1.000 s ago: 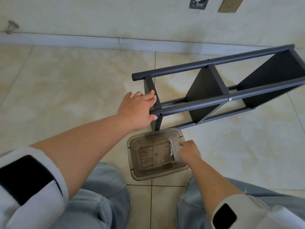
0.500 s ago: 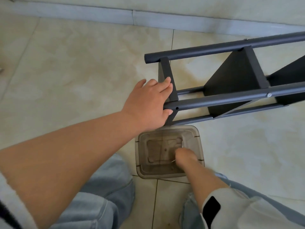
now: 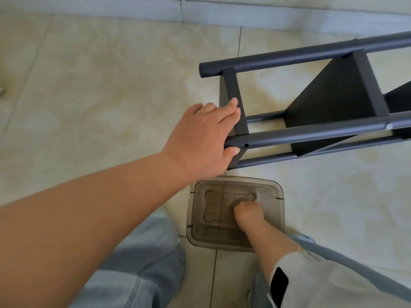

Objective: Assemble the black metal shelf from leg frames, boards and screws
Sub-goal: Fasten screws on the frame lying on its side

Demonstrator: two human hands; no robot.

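The black metal shelf (image 3: 311, 138) lies on its side on the tiled floor, its tubes running off to the right. A black board (image 3: 329, 103) stands fixed between the tubes, and a silver screw (image 3: 389, 126) shows in the near upper tube. My left hand (image 3: 206, 136) grips the left end of the frame, fingers over the end crossbar and thumb under the tube beside an empty screw hole (image 3: 246, 145). My right hand (image 3: 249, 213) reaches down into the smoky clear plastic box (image 3: 275, 218), fingers curled at its bottom; what they hold is hidden.
A grey skirting board (image 3: 155, 10) runs along the wall at the top. My knees in light blue jeans (image 3: 142, 274) frame the box on both sides. Bare tiled floor (image 3: 100, 85) stretches to the left of the shelf.
The view has shifted closer and to the left. My right hand has pushed deeper into the box. My left hand keeps its grip on the frame's end.
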